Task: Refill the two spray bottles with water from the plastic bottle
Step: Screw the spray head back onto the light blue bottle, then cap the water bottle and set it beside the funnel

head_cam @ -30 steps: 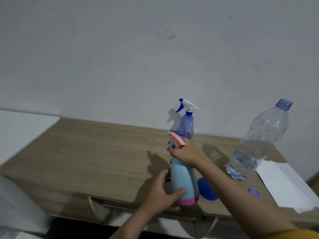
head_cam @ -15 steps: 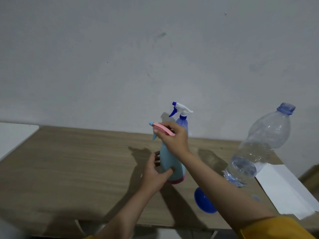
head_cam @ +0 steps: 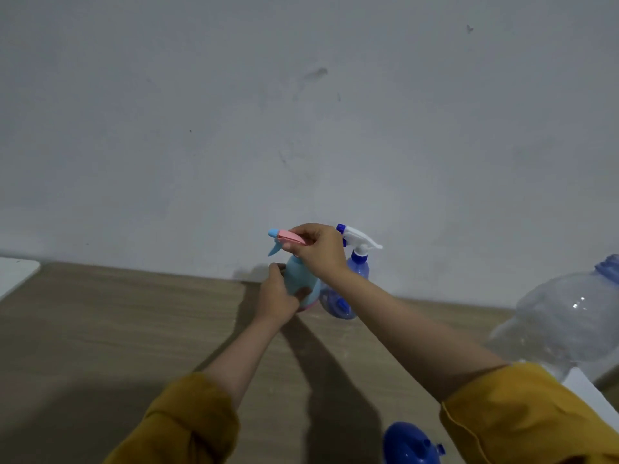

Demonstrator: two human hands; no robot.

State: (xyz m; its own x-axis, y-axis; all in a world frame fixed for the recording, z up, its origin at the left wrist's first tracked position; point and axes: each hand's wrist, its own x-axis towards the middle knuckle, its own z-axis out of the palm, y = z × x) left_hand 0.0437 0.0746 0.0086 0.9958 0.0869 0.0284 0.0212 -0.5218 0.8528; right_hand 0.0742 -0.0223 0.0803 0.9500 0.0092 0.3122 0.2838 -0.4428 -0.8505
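Observation:
A light blue spray bottle (head_cam: 299, 279) with a pink spray head stands at the back of the wooden table (head_cam: 134, 323), near the wall. My left hand (head_cam: 278, 296) grips its body from the left. My right hand (head_cam: 318, 249) grips the pink spray head from above. Right beside it stands a clear blue spray bottle (head_cam: 358, 269) with a white and blue trigger head, partly hidden by my right wrist. The large clear plastic water bottle (head_cam: 566, 316) stands uncapped at the right edge of the view.
A blue funnel (head_cam: 412, 443) lies at the table's front edge. A white sheet (head_cam: 589, 393) lies under the plastic bottle at the right. A white surface (head_cam: 13, 272) adjoins the table at the far left. The grey wall rises directly behind the bottles.
Both hands have carried the light blue spray bottle from the table's front to the back, next to the clear blue spray bottle. The camera has moved closer and tilted.

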